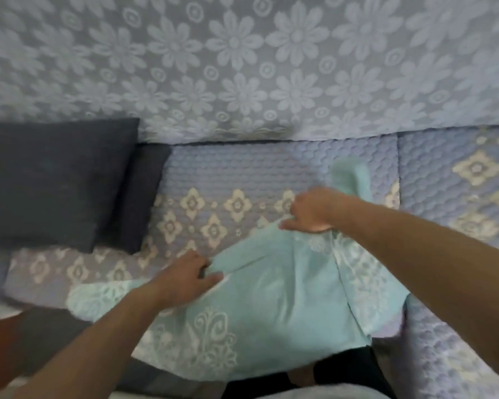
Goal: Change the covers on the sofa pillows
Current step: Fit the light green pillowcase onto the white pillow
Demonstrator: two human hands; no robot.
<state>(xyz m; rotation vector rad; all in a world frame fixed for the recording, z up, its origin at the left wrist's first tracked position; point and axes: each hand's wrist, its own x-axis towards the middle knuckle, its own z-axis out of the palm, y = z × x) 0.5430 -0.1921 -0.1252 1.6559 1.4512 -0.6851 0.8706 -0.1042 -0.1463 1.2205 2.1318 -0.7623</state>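
Two hands worked at one pale turquoise pillow cover (274,300), which lay spread over the sofa seat (242,174) directly under and between them, its near edge hanging toward the person's lap. The left hand (190,273) pinched the cover's far left edge, thumb and fingers closed on the fabric. The right hand (311,211) gripped a bunch of the same cloth at its far right corner, fingers curled tightly round it; the picture was blurred there, so finer detail of the grip could not be made out. Just beyond the right hand lay another piece of turquoise cloth (353,177); whether it belonged to the same cover could not be told. Well to the left of the left hand, two dark grey pillows (55,180) rested on the seat against the flower-patterned sofa back (242,67), one overlapping the other.
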